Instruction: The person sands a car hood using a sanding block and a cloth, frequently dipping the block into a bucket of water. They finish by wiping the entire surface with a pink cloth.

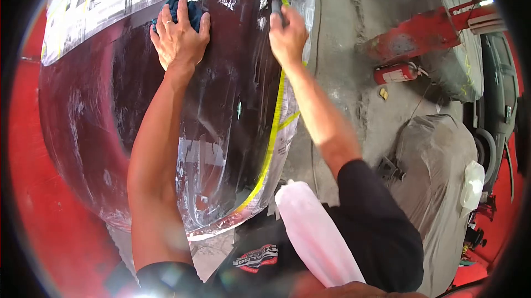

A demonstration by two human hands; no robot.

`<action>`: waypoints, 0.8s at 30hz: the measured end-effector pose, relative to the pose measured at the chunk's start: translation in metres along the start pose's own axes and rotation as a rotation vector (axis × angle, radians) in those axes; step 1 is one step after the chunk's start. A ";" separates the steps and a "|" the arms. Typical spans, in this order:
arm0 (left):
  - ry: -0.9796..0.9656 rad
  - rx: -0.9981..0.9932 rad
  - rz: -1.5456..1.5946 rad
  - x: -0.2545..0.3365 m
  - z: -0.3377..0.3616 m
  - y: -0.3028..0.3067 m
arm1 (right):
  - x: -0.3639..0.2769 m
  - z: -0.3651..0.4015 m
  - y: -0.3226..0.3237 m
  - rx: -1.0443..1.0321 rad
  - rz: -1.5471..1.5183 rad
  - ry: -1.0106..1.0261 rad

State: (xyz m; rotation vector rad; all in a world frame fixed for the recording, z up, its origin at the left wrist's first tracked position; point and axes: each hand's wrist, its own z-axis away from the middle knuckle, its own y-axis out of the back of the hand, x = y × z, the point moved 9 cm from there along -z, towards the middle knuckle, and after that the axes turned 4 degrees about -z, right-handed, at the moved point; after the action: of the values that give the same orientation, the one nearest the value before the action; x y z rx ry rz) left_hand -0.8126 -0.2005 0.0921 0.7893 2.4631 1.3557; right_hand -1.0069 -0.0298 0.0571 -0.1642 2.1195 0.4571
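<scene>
My left hand [180, 38] presses a bunched dark blue cloth [193, 13] onto the upper part of a dark maroon car panel [221, 71]. Its fingers curve over the cloth, and a ring shows on one of them. Near the panel's upper right edge, my right hand [289, 35] grips a small grey sanding block [276, 7], mostly covered by the fingers. The panel looks wet, with shiny streaks and pale smears. Yellow masking tape [269, 146] runs along its right edge, and printed masking paper [119, 5] covers the area above.
A grey concrete floor [332, 77] lies to the right. On it are a red fire extinguisher [396, 73] and a small yellowish piece [383, 94]. A red lift arm [412, 38] reaches in at the upper right. A plastic-covered object [434, 171] stands at the lower right.
</scene>
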 end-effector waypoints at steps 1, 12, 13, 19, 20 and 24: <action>0.001 0.010 -0.004 0.001 0.001 0.002 | 0.007 0.010 0.000 0.000 -0.027 -0.009; 0.013 -0.027 -0.020 0.002 0.001 0.001 | 0.010 -0.019 -0.010 -0.065 0.023 0.133; 0.009 -0.035 -0.006 0.003 0.001 0.005 | 0.000 0.018 0.005 -0.056 0.002 0.114; 0.003 -0.040 -0.026 0.004 0.001 0.001 | 0.003 0.067 0.015 -0.032 0.030 0.168; 0.007 -0.033 -0.040 0.002 0.001 0.001 | 0.010 0.016 0.000 -0.159 0.021 0.026; 0.018 -0.027 -0.024 0.002 -0.003 0.004 | 0.000 0.054 0.013 -0.140 0.000 0.131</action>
State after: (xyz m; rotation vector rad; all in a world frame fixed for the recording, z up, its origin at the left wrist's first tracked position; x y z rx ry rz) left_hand -0.8145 -0.1996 0.0967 0.7426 2.4541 1.3906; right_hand -0.9689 0.0028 0.0333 -0.2815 2.2159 0.6093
